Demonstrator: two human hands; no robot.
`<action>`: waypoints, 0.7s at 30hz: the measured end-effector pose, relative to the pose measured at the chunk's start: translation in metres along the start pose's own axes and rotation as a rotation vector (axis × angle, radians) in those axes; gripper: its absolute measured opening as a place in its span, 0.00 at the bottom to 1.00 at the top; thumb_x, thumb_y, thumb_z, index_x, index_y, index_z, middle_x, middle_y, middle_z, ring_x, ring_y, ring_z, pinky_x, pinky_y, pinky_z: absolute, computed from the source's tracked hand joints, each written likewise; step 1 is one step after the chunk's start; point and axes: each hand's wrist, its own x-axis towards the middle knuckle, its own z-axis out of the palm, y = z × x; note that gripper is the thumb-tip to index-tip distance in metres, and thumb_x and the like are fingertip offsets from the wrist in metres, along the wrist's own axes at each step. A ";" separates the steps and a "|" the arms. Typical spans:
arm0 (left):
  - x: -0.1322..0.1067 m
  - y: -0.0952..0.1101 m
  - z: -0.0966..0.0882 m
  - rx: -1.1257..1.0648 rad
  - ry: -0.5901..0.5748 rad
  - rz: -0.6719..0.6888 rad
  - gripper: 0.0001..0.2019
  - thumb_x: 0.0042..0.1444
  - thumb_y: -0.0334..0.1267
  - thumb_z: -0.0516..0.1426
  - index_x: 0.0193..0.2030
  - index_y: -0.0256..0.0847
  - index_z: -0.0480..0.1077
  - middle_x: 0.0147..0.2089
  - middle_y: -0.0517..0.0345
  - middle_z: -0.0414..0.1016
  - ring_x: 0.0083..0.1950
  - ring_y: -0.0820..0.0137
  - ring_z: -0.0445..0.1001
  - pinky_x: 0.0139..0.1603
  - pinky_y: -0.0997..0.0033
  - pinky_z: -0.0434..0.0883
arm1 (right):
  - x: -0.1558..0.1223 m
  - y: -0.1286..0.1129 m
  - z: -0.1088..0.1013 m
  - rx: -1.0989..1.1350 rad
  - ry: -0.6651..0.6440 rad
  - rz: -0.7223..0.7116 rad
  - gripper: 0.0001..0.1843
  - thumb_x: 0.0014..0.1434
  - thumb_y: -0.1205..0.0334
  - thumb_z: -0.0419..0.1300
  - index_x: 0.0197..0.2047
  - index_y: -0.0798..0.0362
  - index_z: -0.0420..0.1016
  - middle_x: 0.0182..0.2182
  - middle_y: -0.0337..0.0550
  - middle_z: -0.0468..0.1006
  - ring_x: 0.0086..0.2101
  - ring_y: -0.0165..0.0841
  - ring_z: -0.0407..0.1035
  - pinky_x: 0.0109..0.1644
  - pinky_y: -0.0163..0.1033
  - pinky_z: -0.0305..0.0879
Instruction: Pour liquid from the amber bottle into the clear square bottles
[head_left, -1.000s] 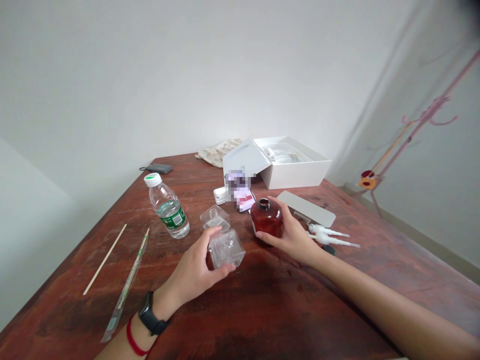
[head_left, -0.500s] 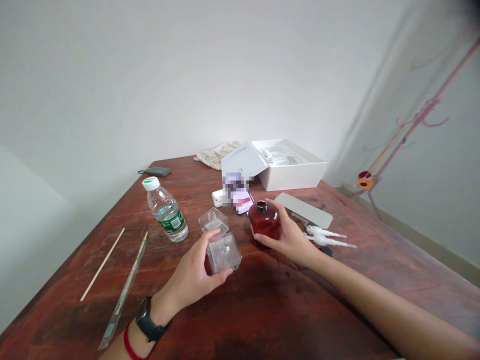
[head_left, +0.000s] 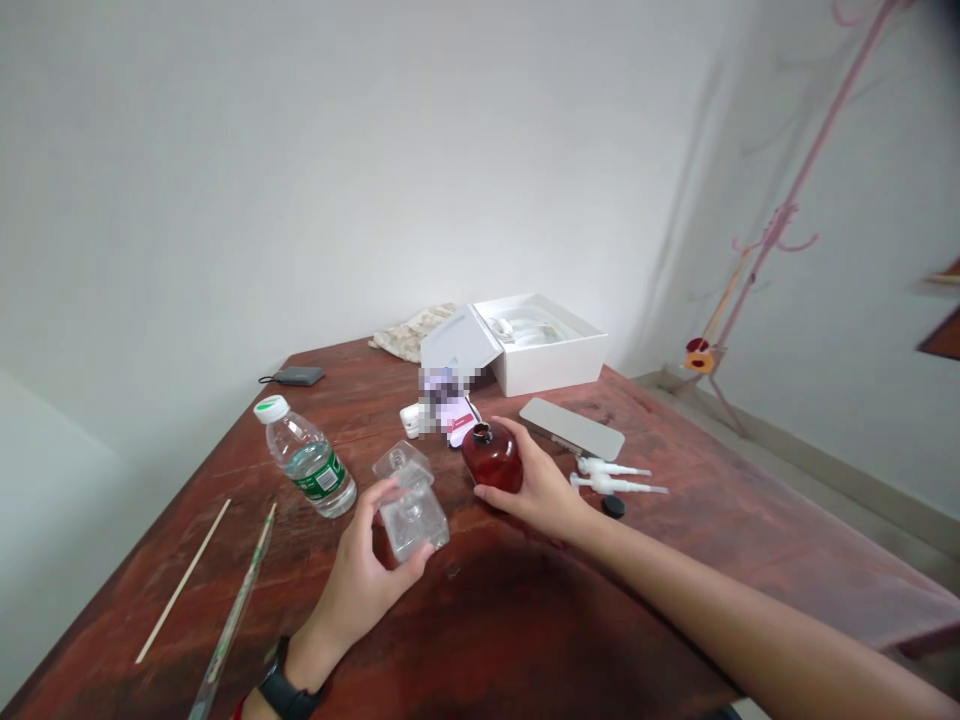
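My left hand [head_left: 367,570] is closed around a clear square bottle [head_left: 415,520], thumb on the near side and fingers on the far side. Just behind it stands a second clear bottle [head_left: 403,460], partly covered by the first. My right hand [head_left: 536,487] wraps the right side of a dark red-brown bottle [head_left: 493,460], whose neck is uncapped. Right of that hand lie two white pump heads [head_left: 611,475] and a small black cap [head_left: 613,506]. A phone [head_left: 459,420] with a lit, partly blurred screen is behind the brown bottle.
A water bottle [head_left: 311,465] with a green label stands at left, near a thin wooden stick [head_left: 184,580] and wrapped chopsticks [head_left: 238,610]. Farther back are an open white box [head_left: 555,362], a grey case [head_left: 574,428], a cloth [head_left: 412,335] and a dark pouch [head_left: 296,376].
The camera view has turned right, so everything sits farther left in the picture. Both hands keep their hold on the same bottles.
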 end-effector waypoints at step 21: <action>0.061 0.055 0.053 -0.005 0.103 -0.168 0.25 0.57 0.45 0.68 0.58 0.43 0.68 0.54 0.47 0.83 0.56 0.49 0.83 0.59 0.48 0.77 | 0.015 0.020 0.004 0.148 0.368 0.003 0.46 0.53 0.49 0.74 0.70 0.50 0.61 0.64 0.56 0.76 0.61 0.52 0.74 0.70 0.61 0.67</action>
